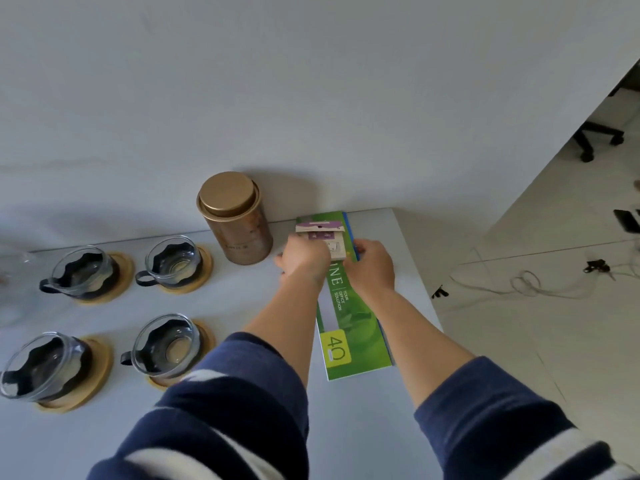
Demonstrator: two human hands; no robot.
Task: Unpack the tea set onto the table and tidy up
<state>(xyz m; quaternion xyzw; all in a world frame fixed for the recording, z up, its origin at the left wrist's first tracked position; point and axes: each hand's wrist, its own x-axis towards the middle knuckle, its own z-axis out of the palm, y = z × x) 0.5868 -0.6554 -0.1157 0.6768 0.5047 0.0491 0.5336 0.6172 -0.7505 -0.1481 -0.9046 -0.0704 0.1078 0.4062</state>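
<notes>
Several glass teacups with dark handles stand on round wooden coasters at the left of the grey table (242,341); one cup (173,259) is at the back, another (166,344) nearer me. A gold tea canister (235,220) stands upright at the back by the wall. A green folder (349,323) lies along the table's right edge. My left hand (304,259) and my right hand (372,265) both hold a small white and purple box (323,237) over the far end of the folder.
A white wall runs directly behind the table. The table's right edge drops to a tiled floor with loose cables (526,282) and a chair base (595,136). Something clear and blurred sits at the far left edge (10,268).
</notes>
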